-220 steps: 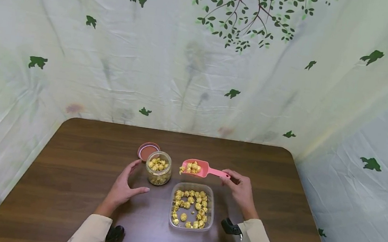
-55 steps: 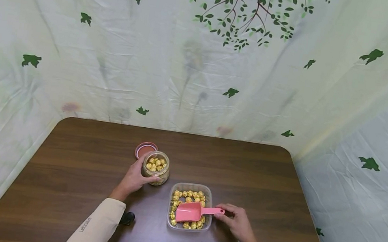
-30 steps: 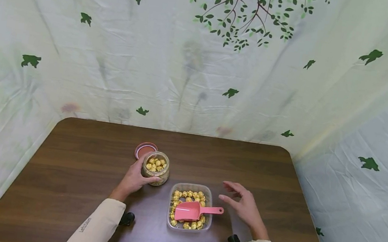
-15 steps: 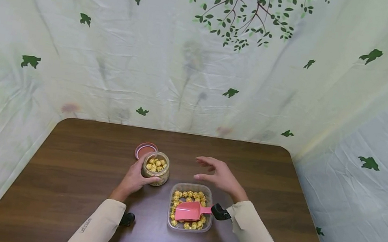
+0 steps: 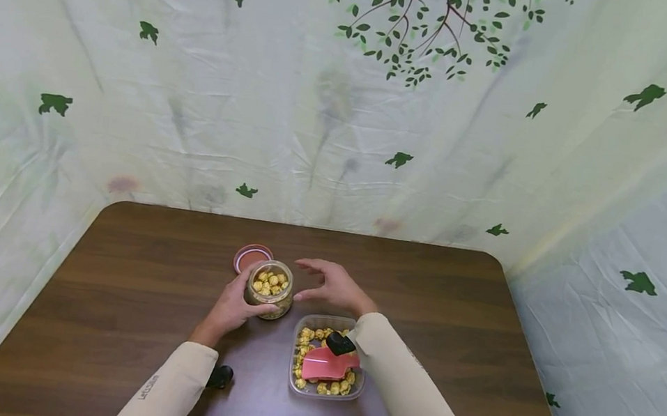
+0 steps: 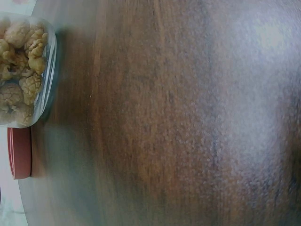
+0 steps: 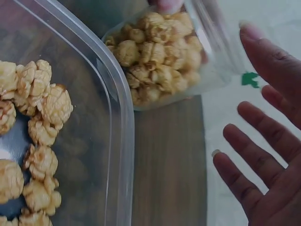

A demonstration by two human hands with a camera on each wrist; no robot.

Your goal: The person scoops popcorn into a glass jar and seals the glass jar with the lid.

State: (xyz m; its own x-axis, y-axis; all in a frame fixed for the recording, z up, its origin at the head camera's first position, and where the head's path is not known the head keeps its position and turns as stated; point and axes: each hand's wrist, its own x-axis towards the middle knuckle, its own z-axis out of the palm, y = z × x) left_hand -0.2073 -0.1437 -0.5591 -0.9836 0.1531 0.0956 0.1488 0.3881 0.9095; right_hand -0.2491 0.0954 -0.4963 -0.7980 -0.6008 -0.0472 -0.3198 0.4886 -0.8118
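Note:
My left hand holds a clear jar of caramel popcorn, thumb along the near side. My right hand is just right of the jar, fingers spread apart and holding nothing. In the right wrist view those fingers show beside the tilted-looking jar. A pink scoop lies across popcorn in a clear plastic container, its handle hidden by the right wrist camera and sleeve. The left wrist view catches the jar's side, with no left fingers visible.
Behind the jar lies a reddish lid, inner side up. Everything stands on a brown wooden table. A pale curtain with leaf prints hangs past its far edge. The right forearm crosses over the container's right side.
My right hand carried the popcorn-filled scoop earlier, later laid it in the container and let go, then moved left to the jar. My left hand took hold of the jar.

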